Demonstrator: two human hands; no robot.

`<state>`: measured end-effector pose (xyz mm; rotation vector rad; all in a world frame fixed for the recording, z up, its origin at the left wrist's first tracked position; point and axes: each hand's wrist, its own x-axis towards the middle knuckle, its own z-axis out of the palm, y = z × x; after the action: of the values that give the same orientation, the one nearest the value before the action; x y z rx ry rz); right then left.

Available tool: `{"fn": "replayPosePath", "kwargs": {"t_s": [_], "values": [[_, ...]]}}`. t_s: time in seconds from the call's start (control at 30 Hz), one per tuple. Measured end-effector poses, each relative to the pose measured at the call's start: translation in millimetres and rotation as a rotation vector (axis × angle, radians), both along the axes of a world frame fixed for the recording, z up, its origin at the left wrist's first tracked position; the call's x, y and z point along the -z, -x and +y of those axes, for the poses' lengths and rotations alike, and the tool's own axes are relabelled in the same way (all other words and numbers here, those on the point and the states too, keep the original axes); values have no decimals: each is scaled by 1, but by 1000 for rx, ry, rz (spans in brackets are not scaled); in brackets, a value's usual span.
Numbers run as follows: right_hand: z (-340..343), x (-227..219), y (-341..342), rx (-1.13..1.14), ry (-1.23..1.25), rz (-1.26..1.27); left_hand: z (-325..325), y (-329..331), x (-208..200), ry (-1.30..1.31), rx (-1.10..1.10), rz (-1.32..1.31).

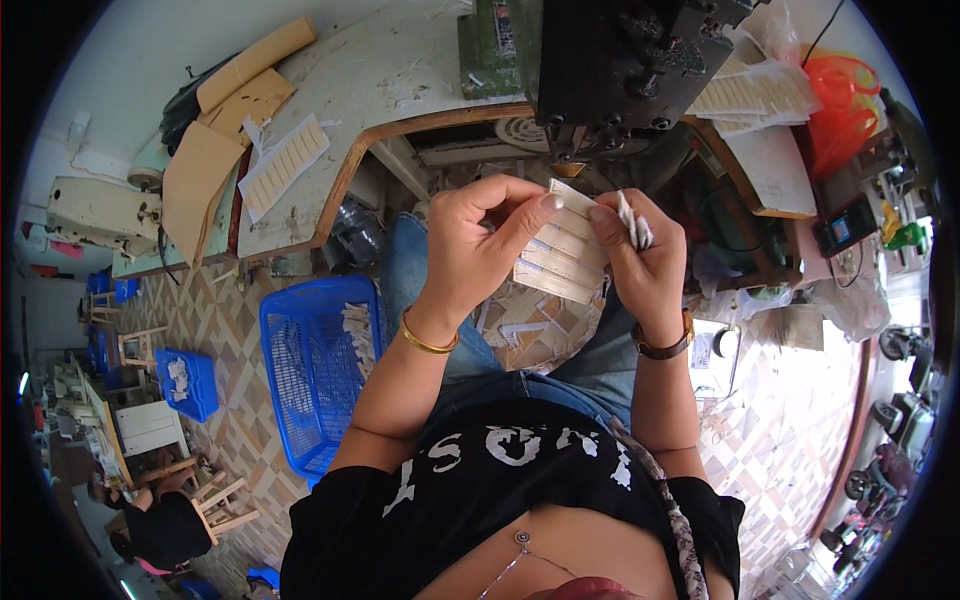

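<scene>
Over my lap, a cream sheet [560, 245] marked with parallel rows is held up between my two hands. My left hand [483, 235] pinches its upper left edge between thumb and finger. At the sheet's right edge my right hand [648, 265] is closed, thumb against it. A small bunch of white scraps [636, 222] sticks out among the right fingers; how they are gripped is partly hidden. Just beyond the sheet stands a dark machine head [630, 75], its lower tip near the sheet's top. The hands' undersides cannot be seen.
Left of my legs stands a blue basket [318, 375] with pale pieces inside. A similar row-marked sheet [285, 168] lies on the worktable [380, 70], with more stacked sheets [755, 95] at right by a red plastic bag [838, 110]. A person [170, 530] sits at lower left.
</scene>
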<state>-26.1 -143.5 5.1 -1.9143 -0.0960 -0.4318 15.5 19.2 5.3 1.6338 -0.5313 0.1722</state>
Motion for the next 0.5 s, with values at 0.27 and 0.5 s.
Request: {"fn": "replayPosePath", "kwargs": {"t_s": [0.27, 0.5], "values": [[-25, -8, -22, -23, -286, 13, -21, -3, 2, 107, 93, 203], [-28, -10, -35, -97, -348, 38, -28, -3, 1, 168, 16, 197]]}}
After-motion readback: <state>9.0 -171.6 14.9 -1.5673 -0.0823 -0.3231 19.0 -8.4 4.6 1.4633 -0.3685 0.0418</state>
